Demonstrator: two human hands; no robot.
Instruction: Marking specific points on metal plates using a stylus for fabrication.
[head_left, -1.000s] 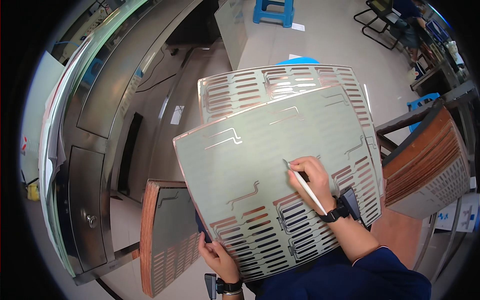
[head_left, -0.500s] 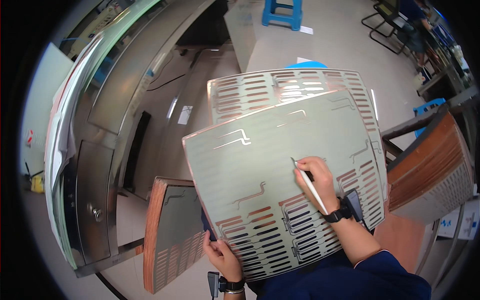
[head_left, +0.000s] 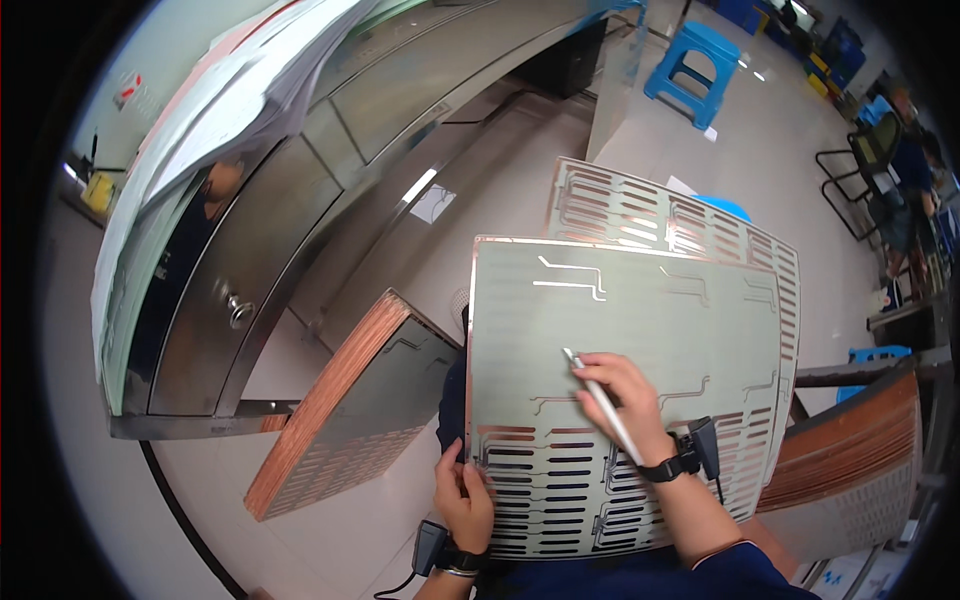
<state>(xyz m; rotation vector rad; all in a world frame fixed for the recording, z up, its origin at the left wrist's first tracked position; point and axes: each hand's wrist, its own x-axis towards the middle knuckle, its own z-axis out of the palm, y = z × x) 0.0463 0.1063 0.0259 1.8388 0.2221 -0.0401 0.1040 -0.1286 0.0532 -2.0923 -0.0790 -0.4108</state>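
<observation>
A large pale green circuit board panel (head_left: 640, 335) with copper traces and slotted rows lies tilted in front of me, its near edge over my lap. At its lower left edge, my left hand (head_left: 466, 500) grips the panel, with the fingers partly hidden at the rim. My right hand (head_left: 625, 400) is closed round a slim white pen-shaped tool (head_left: 612, 422) and rests over the middle of the panel. The tool's narrow tip is at the panel's plain green area; whether it touches cannot be made out. Behind lies a second similar panel (head_left: 735, 232), partly covered.
Left of me stands a thick stack of copper-edged panels (head_left: 345, 410); another stack (head_left: 850, 450) leans at the right. A metal cabinet (head_left: 270, 270) carrying sheets of paper (head_left: 215, 120) fills the left. A blue stool (head_left: 695, 70) stands farther off. A person (head_left: 905, 200) is at the far right.
My view has turned left, so the scene sits farther right and the panel looks straighter. On the panel, the right hand with the tool has shifted toward the left edge. The left hand keeps its grip.
</observation>
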